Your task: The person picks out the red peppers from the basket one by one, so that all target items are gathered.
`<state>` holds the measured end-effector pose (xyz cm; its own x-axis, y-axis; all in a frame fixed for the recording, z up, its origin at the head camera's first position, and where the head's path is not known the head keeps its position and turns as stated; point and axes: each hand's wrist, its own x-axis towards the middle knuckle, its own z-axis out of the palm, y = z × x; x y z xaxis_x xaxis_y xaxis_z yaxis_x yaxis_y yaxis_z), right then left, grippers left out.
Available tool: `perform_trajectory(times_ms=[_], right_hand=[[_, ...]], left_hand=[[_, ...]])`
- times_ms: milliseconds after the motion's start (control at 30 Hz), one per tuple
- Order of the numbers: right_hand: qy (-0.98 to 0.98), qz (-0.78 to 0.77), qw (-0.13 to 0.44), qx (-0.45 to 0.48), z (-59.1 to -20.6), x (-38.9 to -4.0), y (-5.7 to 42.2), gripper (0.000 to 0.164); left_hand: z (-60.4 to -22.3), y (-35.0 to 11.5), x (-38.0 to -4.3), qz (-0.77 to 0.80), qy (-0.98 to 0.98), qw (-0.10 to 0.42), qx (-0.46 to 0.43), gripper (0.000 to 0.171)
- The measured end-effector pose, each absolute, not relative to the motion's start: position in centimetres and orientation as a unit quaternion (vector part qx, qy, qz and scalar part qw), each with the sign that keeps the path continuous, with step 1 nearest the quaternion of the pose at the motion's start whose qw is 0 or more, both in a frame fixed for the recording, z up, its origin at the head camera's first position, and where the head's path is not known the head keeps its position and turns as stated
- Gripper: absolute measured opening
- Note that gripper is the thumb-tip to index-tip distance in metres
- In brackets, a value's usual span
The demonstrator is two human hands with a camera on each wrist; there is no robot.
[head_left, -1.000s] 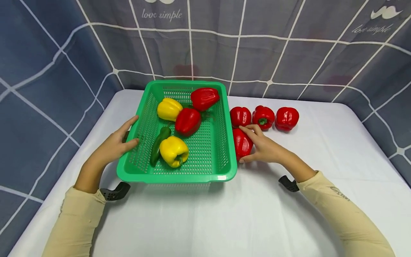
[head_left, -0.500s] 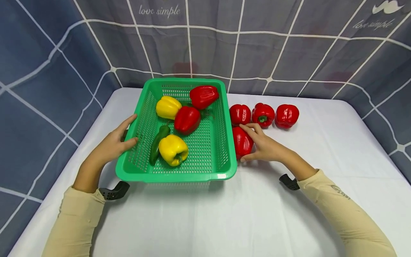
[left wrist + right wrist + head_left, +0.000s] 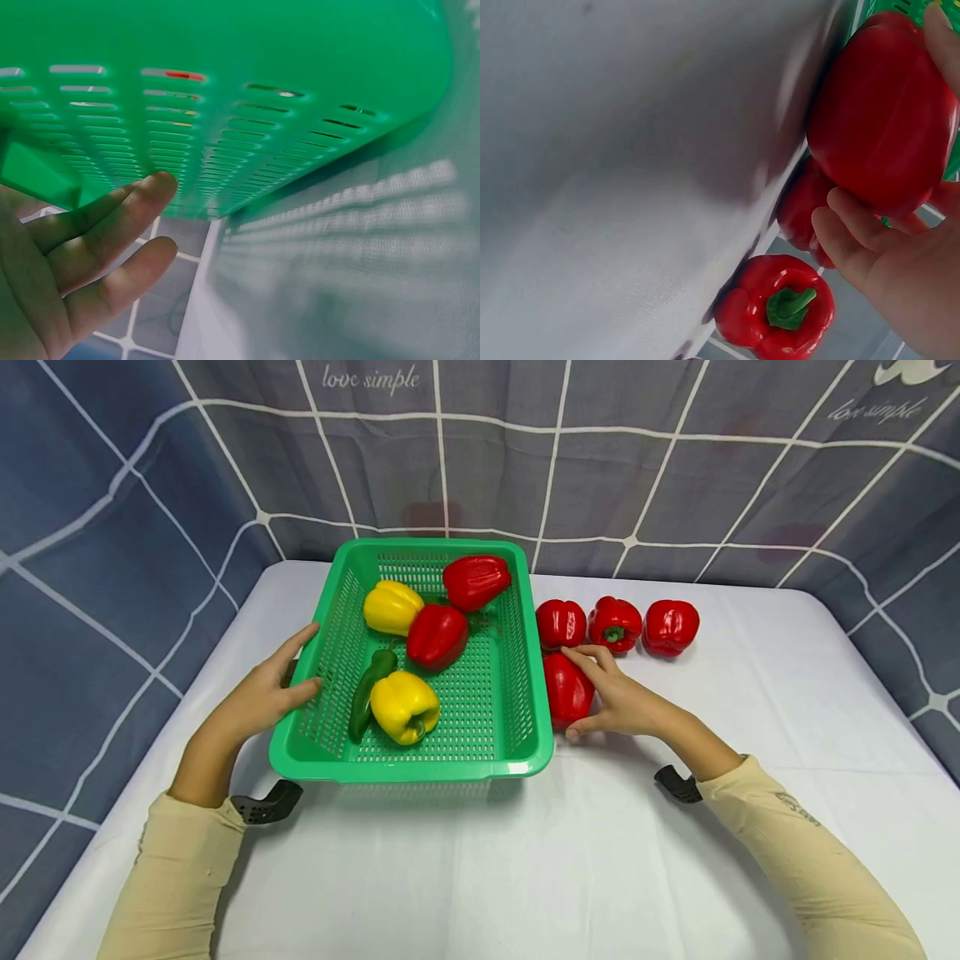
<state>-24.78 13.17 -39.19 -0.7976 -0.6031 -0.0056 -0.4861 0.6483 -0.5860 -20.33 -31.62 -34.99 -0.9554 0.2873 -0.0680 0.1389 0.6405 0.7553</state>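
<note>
I judge pickup underway: right hand (image 3: 613,695) grasps a pepper (image 3: 566,689) beside the right edge of the basket (image 3: 412,772); lifting needs clearance. Left hand's (image 3: 270,693) grip unclear.

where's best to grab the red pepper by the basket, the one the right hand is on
Probably the rounded middle of the nearest red pepper, from the right: the green basket blocks its left and a second red pepper sits just beyond it. The right hand spans it that way, thumb near, fingers far.
</note>
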Motion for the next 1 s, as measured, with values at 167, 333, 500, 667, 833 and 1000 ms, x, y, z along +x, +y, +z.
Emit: perform_trajectory(times_ms=[167, 333, 500, 667, 833, 1000], right_hand=[[0.899, -0.296, 0.090, -0.310, -39.32, -25.03, 13.11, 0.110], [0.897, -0.304, 0.096, -0.305, -39.44, -25.08, 13.17, 0.112], [0.898, -0.307, 0.104, -0.297, -39.64, -25.09, 13.30, 0.112], [0.896, -0.312, 0.108, -0.298, -39.50, -25.03, 13.33, 0.113], [0.895, -0.309, 0.106, -0.304, -39.38, -24.92, 13.42, 0.113], [0.894, -0.307, 0.104, -0.311, -39.32, -24.82, 13.60, 0.113]], left_hand=[[-35.01, -31.65, -20.30, 0.412, 0.899, 0.089, 0.118, 0.074], [-35.00, -31.57, -20.20, 0.418, 0.896, 0.092, 0.118, 0.074], [-35.01, -31.57, -20.24, 0.421, 0.895, 0.093, 0.116, 0.074], [-35.14, -31.68, -20.31, 0.419, 0.895, 0.090, 0.121, 0.074], [-35.26, -31.75, -20.41, 0.414, 0.898, 0.088, 0.121, 0.074], [-35.30, -31.77, -20.46, 0.411, 0.899, 0.091, 0.123, 0.073]])
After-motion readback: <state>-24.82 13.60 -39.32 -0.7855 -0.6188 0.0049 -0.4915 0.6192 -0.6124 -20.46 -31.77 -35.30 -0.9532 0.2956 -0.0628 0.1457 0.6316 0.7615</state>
